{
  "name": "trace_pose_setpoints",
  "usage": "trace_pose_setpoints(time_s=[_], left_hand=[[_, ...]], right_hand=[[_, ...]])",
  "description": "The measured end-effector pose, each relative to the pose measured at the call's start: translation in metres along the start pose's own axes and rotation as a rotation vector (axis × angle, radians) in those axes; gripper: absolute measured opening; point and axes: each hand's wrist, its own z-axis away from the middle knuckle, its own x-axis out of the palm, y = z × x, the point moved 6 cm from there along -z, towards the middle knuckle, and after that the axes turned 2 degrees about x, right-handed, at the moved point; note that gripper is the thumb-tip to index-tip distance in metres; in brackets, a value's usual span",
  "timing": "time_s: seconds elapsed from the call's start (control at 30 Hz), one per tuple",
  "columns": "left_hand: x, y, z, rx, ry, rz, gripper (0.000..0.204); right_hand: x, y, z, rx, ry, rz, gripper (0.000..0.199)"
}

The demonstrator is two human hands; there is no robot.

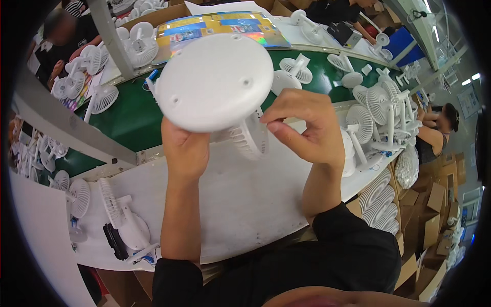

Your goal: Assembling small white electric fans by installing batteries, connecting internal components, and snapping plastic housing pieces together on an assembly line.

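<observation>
I hold a white desk fan up close to the camera, its round base underside facing me. My left hand grips the fan from below, at the stem or grille. The fan's slatted grille shows beneath the base. My right hand is at the grille's right edge, fingers curled and pinching at it. Whether the right hand bears the fan's weight I cannot tell.
A white worktable lies below, with another white fan and a black part at its left. Many white fans crowd the right side. A green conveyor belt runs behind. Colourful flat boxes lie beyond. Other people work at left and right.
</observation>
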Motion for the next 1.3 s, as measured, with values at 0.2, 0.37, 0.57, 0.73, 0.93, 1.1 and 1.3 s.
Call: trace_pose_setpoints(time_s=[0.2, 0.37, 0.57, 0.73, 0.93, 1.1, 1.3], left_hand=[[-0.008, 0.006, 0.015, 0.231, -0.133, -0.166, 0.058], [-0.014, 0.002, 0.022, 0.177, -0.132, -0.066, 0.058], [0.013, 0.006, 0.009, -0.147, -0.037, 0.311, 0.05], [0.047, 0.015, 0.001, -0.469, -0.047, 0.725, 0.04], [0.056, 0.014, 0.007, -0.682, -0.004, 1.151, 0.039], [0.063, 0.014, 0.007, -0.77, -0.051, 1.356, 0.041], [0.069, 0.004, 0.004, -0.717, -0.098, 1.017, 0.042]], right_hand=[[-0.016, -0.011, -0.001, -0.06, 0.243, -0.059, 0.022], [-0.018, -0.025, 0.0, -0.126, 0.286, -0.119, 0.024], [-0.008, -0.036, 0.003, -0.013, 0.166, -0.142, 0.034], [-0.018, -0.033, 0.001, 0.049, 0.274, -0.14, 0.039], [-0.025, -0.013, 0.001, 0.199, 0.35, -0.2, 0.027], [-0.015, 0.002, 0.001, 0.346, 0.265, -0.231, 0.025], [0.023, 0.053, 0.001, 0.526, -0.092, -0.819, 0.031]])
